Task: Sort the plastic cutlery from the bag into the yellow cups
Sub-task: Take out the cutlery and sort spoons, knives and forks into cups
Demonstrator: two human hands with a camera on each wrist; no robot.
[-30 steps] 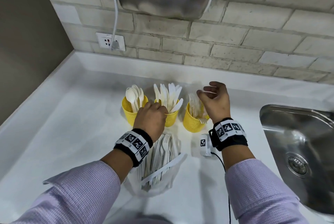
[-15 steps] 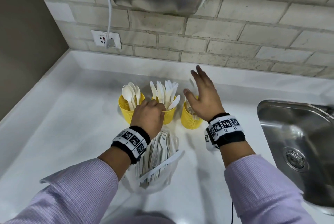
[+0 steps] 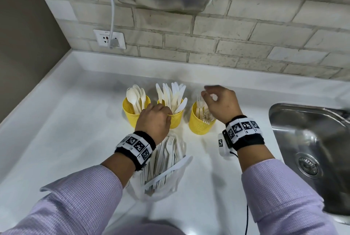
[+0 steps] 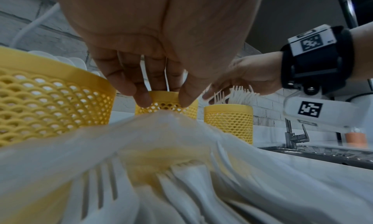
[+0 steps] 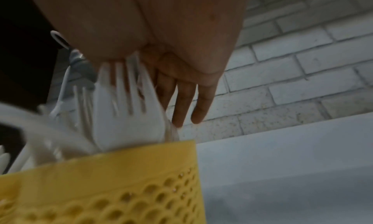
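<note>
Head view: forks (image 3: 201,108) stand upright, tines up, in the right yellow cup (image 3: 198,122); knives and spoons fill the other two. Right hand (image 3: 222,103) hovers above the forks, fingers loosely curled, blurred; whether its grip holds anything, cannot tell. Left hand (image 3: 154,121) pinches the clear bag (image 3: 161,181) of remaining cutlery on the white table (image 3: 66,130).

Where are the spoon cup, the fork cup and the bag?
spoon cup (image 3: 130,116), head view, mesh wall.
fork cup (image 3: 198,126), head view, front wall.
bag (image 3: 170,191), head view, clear plastic by its opening.
</note>
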